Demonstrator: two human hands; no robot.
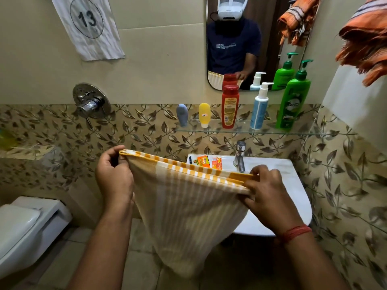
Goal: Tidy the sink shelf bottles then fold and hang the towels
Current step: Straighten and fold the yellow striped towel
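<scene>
A yellow and white striped towel (pixel 188 208) hangs stretched in front of the sink, doubled along its top edge. My left hand (pixel 114 174) pinches its left top corner and my right hand (pixel 266 189) grips the right top corner. On the glass shelf (pixel 240 130) several bottles stand upright in a row: a grey tube (pixel 181 115), a yellow tube (pixel 204 115), a red bottle (pixel 230 107), a white and blue pump bottle (pixel 259 107) and a green pump bottle (pixel 293 101). An orange striped towel (pixel 366 45) hangs at the upper right.
The white sink (pixel 291 185) with its tap (pixel 240 156) is behind the towel; orange sachets (pixel 206 162) lie on its rim. A mirror (pixel 240 38) is above the shelf. A toilet (pixel 27 229) stands low left, a shower valve (pixel 91 100) on the wall.
</scene>
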